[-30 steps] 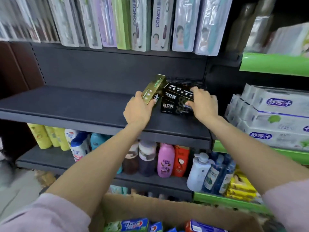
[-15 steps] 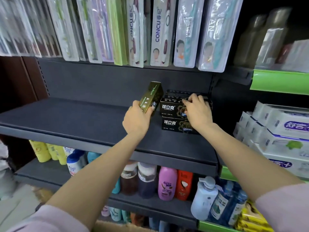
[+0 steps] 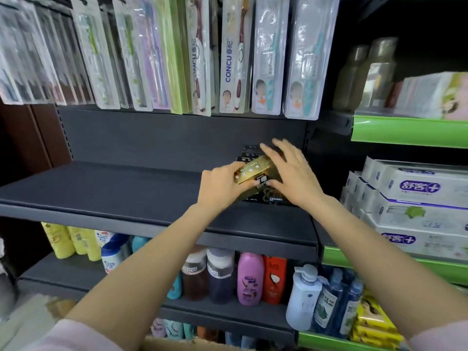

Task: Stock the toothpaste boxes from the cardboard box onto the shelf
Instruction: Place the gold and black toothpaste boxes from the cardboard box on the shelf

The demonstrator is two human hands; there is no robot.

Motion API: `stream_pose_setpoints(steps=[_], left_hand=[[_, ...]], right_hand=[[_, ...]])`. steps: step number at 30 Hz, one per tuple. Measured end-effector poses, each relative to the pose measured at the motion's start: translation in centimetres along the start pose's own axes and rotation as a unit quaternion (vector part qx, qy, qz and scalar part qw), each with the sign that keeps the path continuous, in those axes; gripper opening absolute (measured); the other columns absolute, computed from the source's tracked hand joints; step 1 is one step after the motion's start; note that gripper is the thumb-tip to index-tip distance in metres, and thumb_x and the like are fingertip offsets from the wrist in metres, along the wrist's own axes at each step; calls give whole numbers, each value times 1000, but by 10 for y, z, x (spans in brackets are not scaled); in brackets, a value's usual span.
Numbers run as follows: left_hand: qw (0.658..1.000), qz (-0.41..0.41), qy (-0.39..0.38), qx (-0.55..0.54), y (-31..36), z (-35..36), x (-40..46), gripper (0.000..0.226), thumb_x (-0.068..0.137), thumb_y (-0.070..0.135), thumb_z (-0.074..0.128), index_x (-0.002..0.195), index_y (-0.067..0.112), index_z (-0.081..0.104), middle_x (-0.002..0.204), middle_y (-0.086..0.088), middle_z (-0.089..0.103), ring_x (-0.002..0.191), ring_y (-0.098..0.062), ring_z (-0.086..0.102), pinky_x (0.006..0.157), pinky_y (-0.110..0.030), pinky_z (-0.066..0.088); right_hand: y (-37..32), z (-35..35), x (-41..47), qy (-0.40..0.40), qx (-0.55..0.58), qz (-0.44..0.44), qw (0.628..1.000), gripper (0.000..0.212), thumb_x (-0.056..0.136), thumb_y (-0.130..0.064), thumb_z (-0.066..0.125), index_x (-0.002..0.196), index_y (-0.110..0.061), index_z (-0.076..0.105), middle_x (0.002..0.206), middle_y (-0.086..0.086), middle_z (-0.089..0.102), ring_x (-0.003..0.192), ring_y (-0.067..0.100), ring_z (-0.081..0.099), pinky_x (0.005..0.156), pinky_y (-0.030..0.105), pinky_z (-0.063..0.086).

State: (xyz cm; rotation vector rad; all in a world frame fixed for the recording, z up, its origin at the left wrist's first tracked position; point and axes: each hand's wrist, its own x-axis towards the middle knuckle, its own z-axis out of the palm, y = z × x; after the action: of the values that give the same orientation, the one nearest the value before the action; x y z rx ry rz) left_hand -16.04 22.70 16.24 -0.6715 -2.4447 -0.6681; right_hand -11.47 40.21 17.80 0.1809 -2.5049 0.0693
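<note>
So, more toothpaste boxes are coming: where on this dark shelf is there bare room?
The dark shelf is bare left of the left hand. It is crowded at the right end: black boxes, gold box, right hand.

- A shop aisle is showing here, in its personal-care section: dark metal shelving (image 3: pixel 152 193) is running in tiers.
- Carded toothbrush packs (image 3: pixel 228 59) are hanging in a row above.
- Shampoo bottles (image 3: pixel 249 279) are standing in rows below.
- Stacked white toothpaste cartons (image 3: pixel 417 198) are sitting on the neighbouring green-edged shelves (image 3: pixel 405 131).
</note>
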Motion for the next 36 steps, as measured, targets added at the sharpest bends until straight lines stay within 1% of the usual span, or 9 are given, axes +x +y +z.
stream_pose_setpoints(steps=[8,12,15,17,21,23,26,29,36], left_hand=[[984,-6,-161,-73,10,23,15,54,76,57,66,122,30,54,123,5,61,116,-21,54,100,-42,38],[972,-14,-199,-126,5,32,25,41,78,54,65,109,27,58,108,4,65,104,-21,57,91,-39,46],[945,-46,-218,-239,5,40,20,30,87,45,60,103,21,55,97,4,61,90,-14,55,72,-24,42],[930,-63,-226,-282,7,47,12,27,90,42,56,104,19,54,99,2,61,89,-14,55,76,-26,41],[922,-74,-201,-322,7,52,7,25,91,42,55,101,19,57,96,1,65,86,-15,57,80,-28,42],[933,-63,-188,-299,4,46,11,24,91,42,56,101,21,59,88,6,64,80,-12,55,72,-23,40],[961,-37,-177,-209,-2,42,17,36,86,49,59,110,22,60,96,5,65,86,-12,57,71,-20,43],[982,-7,-154,-108,-1,45,20,57,76,63,57,118,24,58,115,0,62,111,-23,53,94,-42,45],[987,44,-122,91,20,63,14,50,86,50,57,131,30,50,131,-2,40,127,-23,32,102,-44,34]], right_hand=[[33,1,-25,-95,101,91,986,50,86,-31,65,133,-23,51,126,0,49,119,20,35,100,32,32],[34,10,-33,-23,207,145,967,59,85,-27,66,139,-16,45,134,6,42,127,23,36,102,21,25],[27,11,-37,88,328,294,893,88,80,-32,73,148,-12,21,146,15,26,133,23,34,105,22,26],[20,18,-36,100,390,367,839,94,79,-37,72,148,-10,14,146,16,31,132,27,38,107,31,31],[10,34,-30,102,543,389,737,76,78,-31,73,137,-14,28,121,2,56,113,21,56,99,41,48],[9,35,-29,98,565,386,723,72,75,-27,77,131,-13,35,115,1,59,108,20,60,93,40,52],[11,33,-28,100,472,402,778,71,70,-31,81,126,-11,42,118,5,55,104,20,56,92,34,49],[11,35,-31,72,324,393,858,71,75,-30,77,130,-12,37,130,13,40,116,27,46,96,34,41],[18,47,-46,-27,-14,216,976,54,86,-23,64,133,-18,38,131,11,38,120,28,40,89,38,45]])
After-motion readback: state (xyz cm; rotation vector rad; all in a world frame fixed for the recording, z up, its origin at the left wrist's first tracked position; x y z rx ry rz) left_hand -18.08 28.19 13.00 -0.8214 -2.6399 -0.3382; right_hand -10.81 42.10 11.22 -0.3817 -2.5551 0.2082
